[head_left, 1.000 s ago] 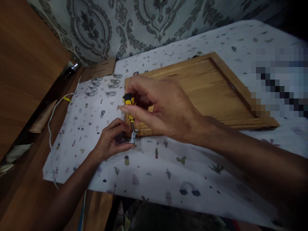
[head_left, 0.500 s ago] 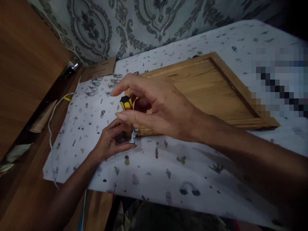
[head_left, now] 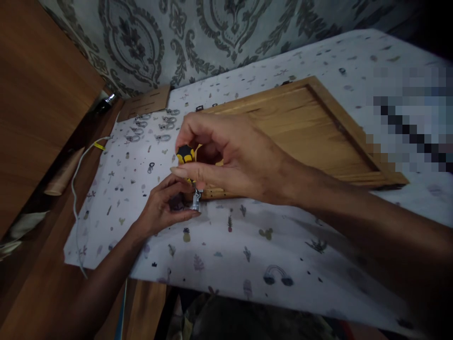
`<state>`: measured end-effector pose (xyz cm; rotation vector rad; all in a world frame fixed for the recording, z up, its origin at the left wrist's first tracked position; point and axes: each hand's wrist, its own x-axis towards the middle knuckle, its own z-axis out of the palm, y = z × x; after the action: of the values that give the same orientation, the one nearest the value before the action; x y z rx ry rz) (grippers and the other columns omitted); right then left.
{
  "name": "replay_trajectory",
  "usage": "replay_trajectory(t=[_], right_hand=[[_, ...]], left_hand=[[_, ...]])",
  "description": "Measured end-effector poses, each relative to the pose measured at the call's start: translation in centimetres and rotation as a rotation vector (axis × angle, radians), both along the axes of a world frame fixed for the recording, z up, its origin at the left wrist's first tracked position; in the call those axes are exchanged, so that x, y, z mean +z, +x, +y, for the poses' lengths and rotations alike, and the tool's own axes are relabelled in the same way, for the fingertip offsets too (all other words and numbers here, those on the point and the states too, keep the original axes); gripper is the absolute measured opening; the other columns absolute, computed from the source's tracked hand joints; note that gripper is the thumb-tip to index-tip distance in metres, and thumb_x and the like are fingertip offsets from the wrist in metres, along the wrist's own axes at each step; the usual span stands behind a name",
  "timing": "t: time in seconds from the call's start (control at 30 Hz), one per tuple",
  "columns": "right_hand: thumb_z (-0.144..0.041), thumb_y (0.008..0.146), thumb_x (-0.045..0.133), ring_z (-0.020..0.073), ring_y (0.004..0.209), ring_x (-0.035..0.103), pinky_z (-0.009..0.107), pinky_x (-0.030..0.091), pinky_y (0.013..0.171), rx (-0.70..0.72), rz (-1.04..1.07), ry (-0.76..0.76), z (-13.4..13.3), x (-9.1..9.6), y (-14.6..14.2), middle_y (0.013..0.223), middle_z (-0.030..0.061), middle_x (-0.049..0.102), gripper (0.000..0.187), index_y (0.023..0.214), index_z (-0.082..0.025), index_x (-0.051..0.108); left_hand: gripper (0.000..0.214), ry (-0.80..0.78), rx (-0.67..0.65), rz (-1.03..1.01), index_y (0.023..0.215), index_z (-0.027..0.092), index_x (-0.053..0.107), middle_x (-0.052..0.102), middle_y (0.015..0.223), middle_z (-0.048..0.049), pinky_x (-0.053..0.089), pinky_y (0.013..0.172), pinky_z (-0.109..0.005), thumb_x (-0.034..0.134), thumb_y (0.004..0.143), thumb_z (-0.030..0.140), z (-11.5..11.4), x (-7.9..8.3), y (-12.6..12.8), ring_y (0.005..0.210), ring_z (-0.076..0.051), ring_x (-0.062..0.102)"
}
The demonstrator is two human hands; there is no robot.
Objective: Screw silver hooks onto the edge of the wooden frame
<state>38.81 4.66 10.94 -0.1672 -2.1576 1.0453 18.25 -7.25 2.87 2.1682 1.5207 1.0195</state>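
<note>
My right hand grips a screwdriver by its yellow and black handle, thumb on the near side and fingers curled over the top. The screwdriver stands roughly upright, pointing down at a small metal cabinet hinge. Below it, my left hand pinches the hinge against the near left corner of a framed wooden panel, with the thumb at its near end. The screwdriver's tip and any screw under it cannot be made out. Small dark holes show along the panel's near edge, beside the hinge.
Several metal hinges lie in two rows at the back left, near a piece of cardboard. A white cable hangs over the left edge of the table, which has a printed white cover. A patterned wall rises behind.
The raised index finger of my right hand has come down onto the screwdriver handle, and the handle has turned slightly. My left hand stays on the hinge.
</note>
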Motion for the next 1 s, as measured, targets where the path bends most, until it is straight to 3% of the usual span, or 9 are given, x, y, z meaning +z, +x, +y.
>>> replay_trajectory(t=[0.13, 0.23, 0.33, 0.47, 0.7, 1.0], right_hand=[[-0.017, 0.097, 0.060, 0.0104, 0.091, 0.064, 0.021, 0.050, 0.074, 0.041, -0.027, 0.041, 0.32, 0.07, 0.21, 0.091, -0.0021, 0.066, 0.006, 0.103, -0.016, 0.062], [-0.018, 0.097, 0.062, 0.0096, 0.087, 0.063, 0.020, 0.048, 0.073, 0.028, -0.014, 0.063, 0.18, -0.16, 0.07, 0.086, -0.0027, 0.064, 0.003, 0.095, -0.015, 0.061], [-0.022, 0.096, 0.066, 0.0086, 0.077, 0.059, 0.020, 0.047, 0.068, 0.007, -0.016, 0.027, -0.13, -0.36, -0.14, 0.075, -0.0050, 0.058, 0.016, 0.085, -0.016, 0.055], [-0.023, 0.094, 0.068, 0.0082, 0.072, 0.058, 0.020, 0.046, 0.065, -0.004, -0.020, -0.031, -0.19, -0.44, -0.27, 0.071, -0.0059, 0.056, 0.019, 0.083, -0.017, 0.054], [-0.020, 0.097, 0.060, 0.0093, 0.087, 0.064, 0.021, 0.049, 0.074, 0.042, -0.042, 0.034, 0.23, -0.19, -0.03, 0.088, -0.0038, 0.065, 0.007, 0.104, -0.018, 0.062], [-0.025, 0.097, 0.062, 0.0094, 0.077, 0.058, 0.021, 0.046, 0.069, -0.034, -0.036, 0.040, -0.03, -0.73, -0.21, 0.080, -0.0039, 0.060, 0.010, 0.092, -0.018, 0.058]], left_hand=[[0.037, -0.027, 0.001, 0.005, 0.104, 0.023, 0.071, 0.067, 0.102, -0.0064, 0.059, 0.080, -0.035, 0.081, 0.082, 0.050, 0.05, 0.27, 0.08, 0.094, -0.022, 0.068], [0.035, -0.016, -0.001, 0.009, 0.104, 0.023, 0.071, 0.066, 0.104, -0.0061, 0.058, 0.082, -0.034, 0.081, 0.083, 0.049, 0.03, 0.17, 0.02, 0.096, -0.022, 0.068], [0.036, 0.026, 0.013, 0.012, 0.104, 0.023, 0.071, 0.067, 0.109, -0.0066, 0.057, 0.086, -0.035, 0.082, 0.082, 0.050, -0.03, -0.13, -0.11, 0.100, -0.023, 0.068], [0.036, 0.015, 0.023, 0.012, 0.103, 0.023, 0.072, 0.068, 0.109, -0.0070, 0.057, 0.087, -0.036, 0.084, 0.080, 0.048, -0.06, -0.17, -0.06, 0.102, -0.023, 0.068], [0.035, 0.003, -0.001, 0.013, 0.102, 0.022, 0.070, 0.067, 0.103, -0.0057, 0.058, 0.082, -0.034, 0.080, 0.083, 0.050, 0.07, 0.33, 0.12, 0.095, -0.021, 0.068], [0.037, -0.043, 0.003, 0.026, 0.102, 0.021, 0.070, 0.067, 0.103, -0.0071, 0.058, 0.082, -0.035, 0.080, 0.083, 0.052, 0.09, 0.37, 0.12, 0.096, -0.022, 0.068]])
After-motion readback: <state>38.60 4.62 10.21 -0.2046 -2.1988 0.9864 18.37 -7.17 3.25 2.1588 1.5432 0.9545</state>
